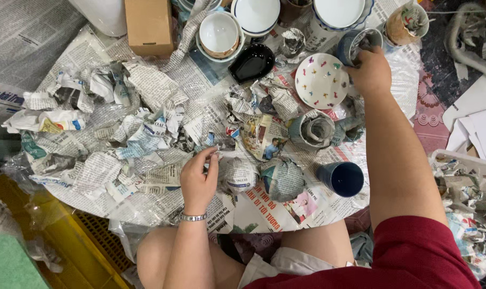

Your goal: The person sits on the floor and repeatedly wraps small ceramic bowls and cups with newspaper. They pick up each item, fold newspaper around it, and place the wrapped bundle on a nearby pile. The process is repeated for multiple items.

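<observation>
white bowl (320, 80) with multicoloured specks, dark blue cup (340, 179), black dish (252, 62)

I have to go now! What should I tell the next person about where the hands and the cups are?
Left hand: pinching crumpled newspaper beside a paper-wrapped ball.
Right hand: stretched forward, gripping a dark blue cup with paper stuffed inside, next to the white dotted bowl.
Done, by the look of it: two wrapped bundles, the ball and another, sit near the front edge; one cup is partly wrapped.
Left bare: an empty blue cup, a black dish and white bowls at the back.
</observation>
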